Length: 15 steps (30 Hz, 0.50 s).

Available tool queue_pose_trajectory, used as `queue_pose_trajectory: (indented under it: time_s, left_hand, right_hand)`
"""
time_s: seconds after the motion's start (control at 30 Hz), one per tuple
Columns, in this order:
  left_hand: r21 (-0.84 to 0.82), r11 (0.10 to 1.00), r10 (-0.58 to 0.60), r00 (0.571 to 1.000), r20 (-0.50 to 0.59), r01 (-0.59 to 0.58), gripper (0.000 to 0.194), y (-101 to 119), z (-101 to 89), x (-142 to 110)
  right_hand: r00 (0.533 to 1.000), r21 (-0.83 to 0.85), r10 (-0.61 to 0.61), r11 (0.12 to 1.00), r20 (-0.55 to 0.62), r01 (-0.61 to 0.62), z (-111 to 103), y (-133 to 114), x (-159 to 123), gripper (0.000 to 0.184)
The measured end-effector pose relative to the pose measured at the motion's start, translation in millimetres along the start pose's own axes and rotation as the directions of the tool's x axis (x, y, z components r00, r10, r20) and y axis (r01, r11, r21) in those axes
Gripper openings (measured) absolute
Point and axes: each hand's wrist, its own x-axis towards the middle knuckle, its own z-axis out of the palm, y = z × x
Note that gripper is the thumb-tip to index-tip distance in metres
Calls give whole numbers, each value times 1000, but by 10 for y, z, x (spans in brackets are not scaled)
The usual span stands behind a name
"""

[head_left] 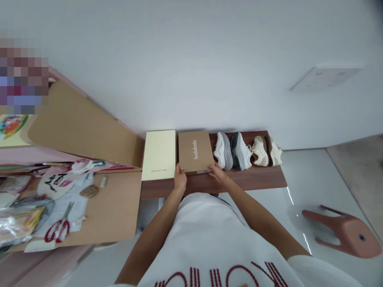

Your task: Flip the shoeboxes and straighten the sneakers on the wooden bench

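A brown shoebox (191, 149) marked "balabala" lies on a dark wooden bench (248, 181) against the wall. My left hand (180, 178) grips its near left corner, and my right hand (217, 173) has hold of the near right corner. Just left of it is a pale yellow box (159, 153) marked "MEIZHIYUAN". On the right side of the brown box stand white-and-grey sneakers (241, 153), set on their sides. Farther right is a pair of cream shoes (260, 152). The fingertips under the box are partly hidden.
To the left, a desk (116, 207) holds red-handled scissors (61, 225), papers, a cap (55, 183) and plastic-wrapped packets (20, 221). A pinkish stool (350, 233) lies on the floor at right. A socket plate (327, 77) is on the wall.
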Motion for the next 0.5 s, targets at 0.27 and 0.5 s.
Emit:
queue_pose_trajectory:
  time_s: [0.27, 0.5]
  left_hand:
    - [113, 992, 69, 992, -105, -57, 55, -7, 20, 3]
    - [256, 952, 197, 976, -94, -168, 62, 144, 26, -122]
  right_hand:
    - [991, -66, -134, 989, 0, 134, 59, 45, 23, 64]
    - [971, -205, -237, 949, 31, 238, 65, 56, 21, 62]
